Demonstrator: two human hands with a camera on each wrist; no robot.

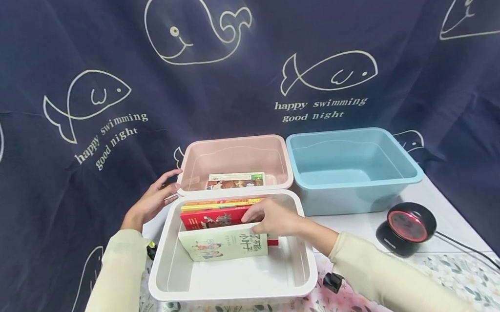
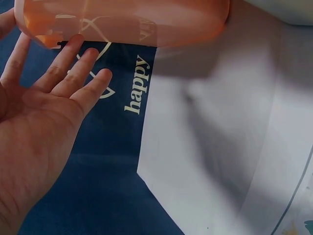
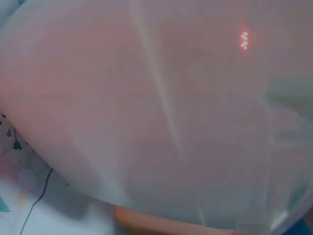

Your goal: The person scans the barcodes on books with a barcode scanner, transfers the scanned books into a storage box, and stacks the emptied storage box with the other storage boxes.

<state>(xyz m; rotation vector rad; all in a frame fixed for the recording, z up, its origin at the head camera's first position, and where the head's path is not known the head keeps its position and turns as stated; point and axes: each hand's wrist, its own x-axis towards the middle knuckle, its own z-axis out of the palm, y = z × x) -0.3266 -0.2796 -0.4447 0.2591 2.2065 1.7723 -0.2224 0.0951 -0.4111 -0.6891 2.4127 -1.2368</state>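
A white tub (image 1: 233,282) sits nearest me with several books standing in it: a pale green one (image 1: 223,244) in front, a red one (image 1: 213,218) behind it, yellow ones (image 1: 218,204) at the back. My right hand (image 1: 272,218) reaches into the tub and grips the top edges of the front books. My left hand (image 1: 154,199) lies flat with straight fingers against the left corner of the pink tub (image 1: 232,152); the left wrist view shows those fingers (image 2: 73,68) under the pink tub's rim (image 2: 122,22). One book (image 1: 234,180) lies in the pink tub.
An empty blue tub (image 1: 352,167) stands at the back right. A round black and red device (image 1: 407,227) with a cable sits to the right on the table (image 1: 452,262). A dark blue fish-print curtain (image 1: 242,54) hangs behind. The right wrist view shows only the white tub's wall (image 3: 156,117).
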